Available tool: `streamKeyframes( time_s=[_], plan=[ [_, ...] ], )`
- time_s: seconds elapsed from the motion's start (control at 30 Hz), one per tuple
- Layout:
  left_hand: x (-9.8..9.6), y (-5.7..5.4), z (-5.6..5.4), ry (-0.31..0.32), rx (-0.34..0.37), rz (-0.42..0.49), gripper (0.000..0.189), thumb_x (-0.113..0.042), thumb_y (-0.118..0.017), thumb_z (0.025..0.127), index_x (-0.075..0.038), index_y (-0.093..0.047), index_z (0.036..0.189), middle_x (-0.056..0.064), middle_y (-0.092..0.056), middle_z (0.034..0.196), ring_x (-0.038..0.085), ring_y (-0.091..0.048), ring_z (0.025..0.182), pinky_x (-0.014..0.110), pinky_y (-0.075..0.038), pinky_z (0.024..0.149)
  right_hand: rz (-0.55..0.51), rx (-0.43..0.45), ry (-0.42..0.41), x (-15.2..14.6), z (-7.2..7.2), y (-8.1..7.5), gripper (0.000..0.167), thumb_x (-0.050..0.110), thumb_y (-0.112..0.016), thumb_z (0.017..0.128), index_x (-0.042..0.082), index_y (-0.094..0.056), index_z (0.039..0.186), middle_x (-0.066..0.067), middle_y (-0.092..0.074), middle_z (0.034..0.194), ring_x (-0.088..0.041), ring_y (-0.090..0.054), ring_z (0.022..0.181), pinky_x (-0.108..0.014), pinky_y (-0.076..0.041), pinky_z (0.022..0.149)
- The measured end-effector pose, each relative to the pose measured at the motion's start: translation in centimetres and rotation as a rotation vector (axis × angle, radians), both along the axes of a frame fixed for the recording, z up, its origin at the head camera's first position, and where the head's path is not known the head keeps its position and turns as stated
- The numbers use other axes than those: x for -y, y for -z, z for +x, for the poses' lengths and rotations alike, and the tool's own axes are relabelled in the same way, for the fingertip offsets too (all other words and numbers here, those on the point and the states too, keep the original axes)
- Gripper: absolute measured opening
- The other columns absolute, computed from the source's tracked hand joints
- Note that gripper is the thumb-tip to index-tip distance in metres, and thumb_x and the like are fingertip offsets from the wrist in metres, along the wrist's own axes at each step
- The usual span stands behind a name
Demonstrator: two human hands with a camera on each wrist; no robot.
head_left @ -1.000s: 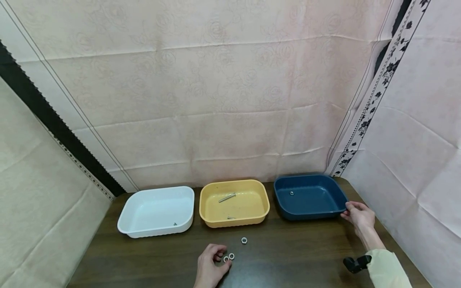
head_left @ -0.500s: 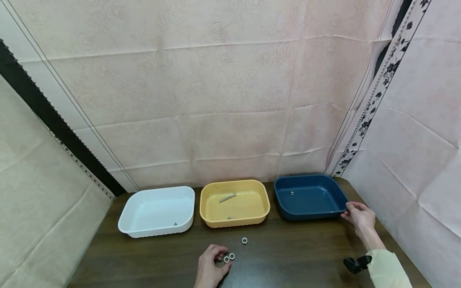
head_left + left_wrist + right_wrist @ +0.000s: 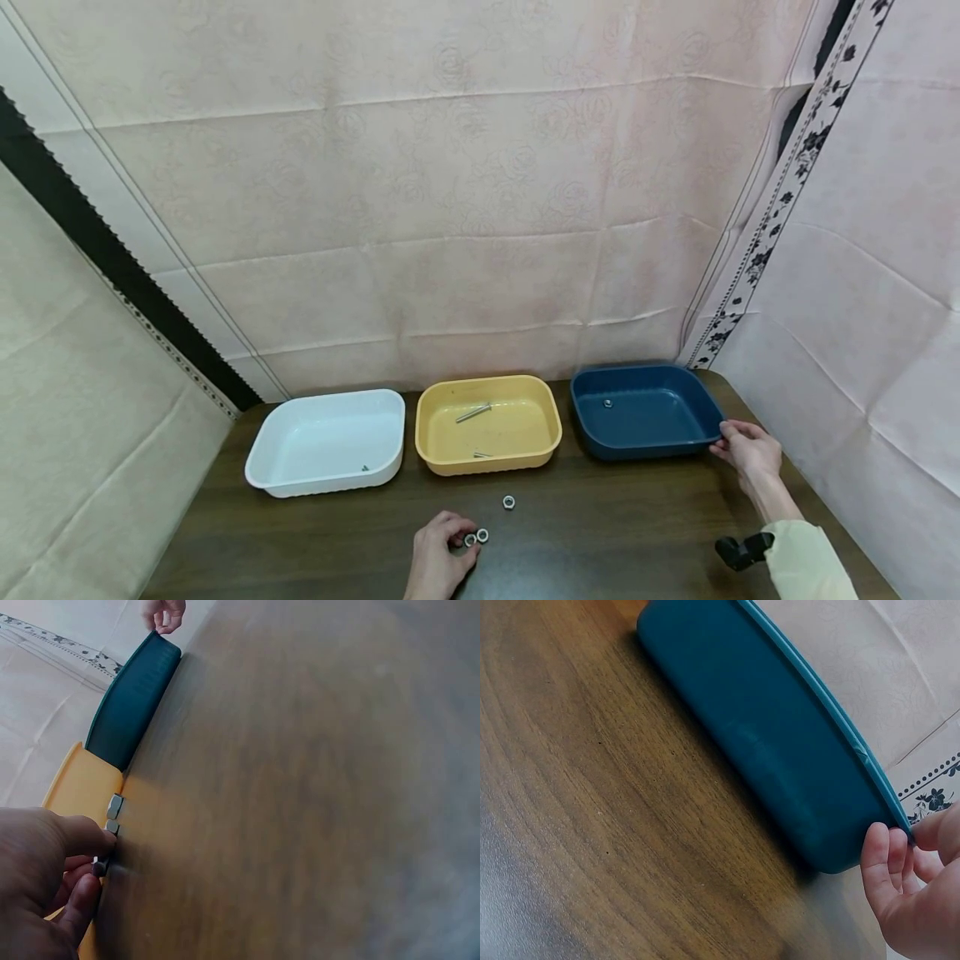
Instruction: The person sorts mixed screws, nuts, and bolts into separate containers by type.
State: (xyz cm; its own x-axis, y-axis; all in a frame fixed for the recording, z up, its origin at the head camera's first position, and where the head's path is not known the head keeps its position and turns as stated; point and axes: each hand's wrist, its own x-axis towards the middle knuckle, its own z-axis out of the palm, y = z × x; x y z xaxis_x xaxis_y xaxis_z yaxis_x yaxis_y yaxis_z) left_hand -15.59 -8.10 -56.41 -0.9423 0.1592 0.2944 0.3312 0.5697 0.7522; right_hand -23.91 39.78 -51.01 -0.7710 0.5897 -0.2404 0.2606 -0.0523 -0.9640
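Observation:
My left hand is low over the table with thumb and fingers curled round a metal nut; the left wrist view shows this nut between thumb and fingers. A second nut lies right beside it, and a third nut sits farther up, toward the yellow tray. At the right, my right hand pinches the near right corner of the blue tray. In the right wrist view, thumb and fingers hold the tray's rim. One nut rests inside the blue tray.
Inside the yellow tray are a long bolt and small screws. The white tray at the left contains a tiny screw. Pale cloth hangs behind and beside the wooden table.
The left fingers have drawn slightly closer round the nearest nut. The right hand stays on the blue tray's corner, and the trays have not moved.

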Motion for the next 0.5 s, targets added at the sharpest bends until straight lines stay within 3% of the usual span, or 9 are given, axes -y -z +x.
streamKeyframes(
  time_s=[0.3, 0.5],
  plan=[
    [-0.07, -0.37, -0.29, 0.021, 0.017, -0.031, 0.02, 0.001, -0.086, 0.07, -0.01, -0.077, 0.084, -0.008, -0.063, 0.083, 0.005, -0.058, 0.068, 0.023, -0.052, 0.057, 0.014, 0.003, -0.005, -0.02, 0.01, -0.05, 0.036, 0.011, -0.052, 0.104, -0.009, -0.048, 0.133, -0.008, -0.055, 0.092, -0.009, -0.061, 0.063, -0.03, -0.061, 0.067],
    [0.04, -0.17, -0.31, 0.018, -0.022, -0.025, 0.021, 0.004, -0.084, 0.069, -0.01, -0.077, 0.082, -0.008, -0.065, 0.082, 0.005, -0.059, 0.067, 0.022, -0.052, 0.057, -0.008, -0.013, -0.018, -0.1, 0.11, -0.1, 0.035, 0.012, -0.053, 0.103, -0.009, -0.048, 0.132, -0.003, -0.056, 0.086, -0.01, -0.061, 0.062, -0.032, -0.061, 0.068]
  ],
)
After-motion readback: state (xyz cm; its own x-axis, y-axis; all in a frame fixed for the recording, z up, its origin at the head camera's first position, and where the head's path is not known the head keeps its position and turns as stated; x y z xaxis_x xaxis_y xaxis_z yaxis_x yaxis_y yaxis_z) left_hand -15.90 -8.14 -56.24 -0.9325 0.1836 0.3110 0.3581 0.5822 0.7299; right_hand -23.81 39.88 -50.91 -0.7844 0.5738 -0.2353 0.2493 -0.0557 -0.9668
